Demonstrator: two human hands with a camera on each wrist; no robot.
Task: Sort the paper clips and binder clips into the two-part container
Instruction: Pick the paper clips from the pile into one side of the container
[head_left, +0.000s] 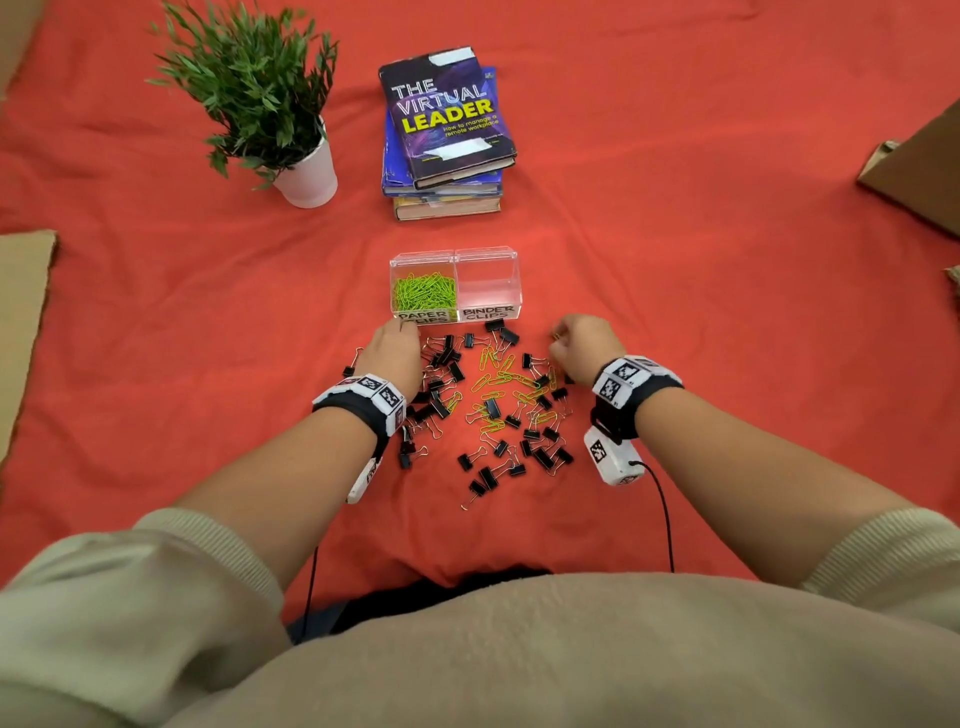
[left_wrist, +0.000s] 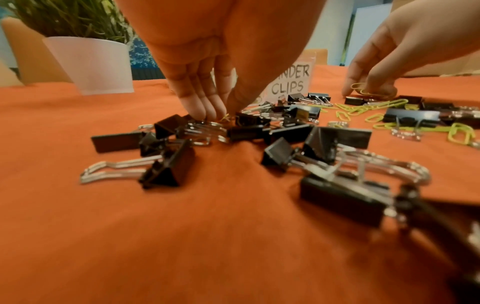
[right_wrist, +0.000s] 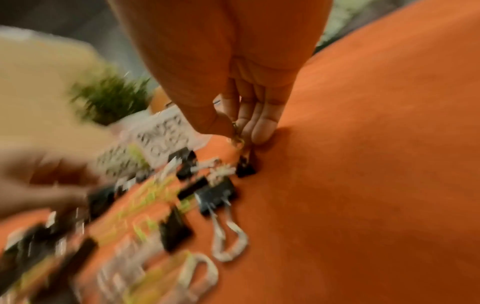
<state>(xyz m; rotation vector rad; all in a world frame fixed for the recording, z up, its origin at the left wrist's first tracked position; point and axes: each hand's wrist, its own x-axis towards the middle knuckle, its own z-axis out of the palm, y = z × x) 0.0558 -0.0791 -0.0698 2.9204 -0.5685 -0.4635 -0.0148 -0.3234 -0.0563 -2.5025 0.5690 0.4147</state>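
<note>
A clear two-part container (head_left: 511, 270) stands on the red cloth. Its left half, labelled PAPER CLIPS, holds green paper clips (head_left: 425, 293); the right half, labelled BINDER CLIPS, holds nothing. In front lies a mixed pile of black binder clips (head_left: 441, 364) and green paper clips (head_left: 501, 376). My left hand (left_wrist: 221, 112) reaches down into the pile's left side, thumb and fingers pinching a small green paper clip (left_wrist: 225, 118) among binder clips (left_wrist: 166, 172). My right hand (right_wrist: 240, 135) is at the pile's far right corner and pinches green paper clips (left_wrist: 361, 88). The right wrist view is blurred.
A potted plant (head_left: 306, 176) stands at the back left and a stack of books (head_left: 447, 135) behind the container. Cardboard pieces lie at the left (head_left: 21, 322) and right (head_left: 919, 171) edges of the cloth. Cables run from both wrist cameras toward my body.
</note>
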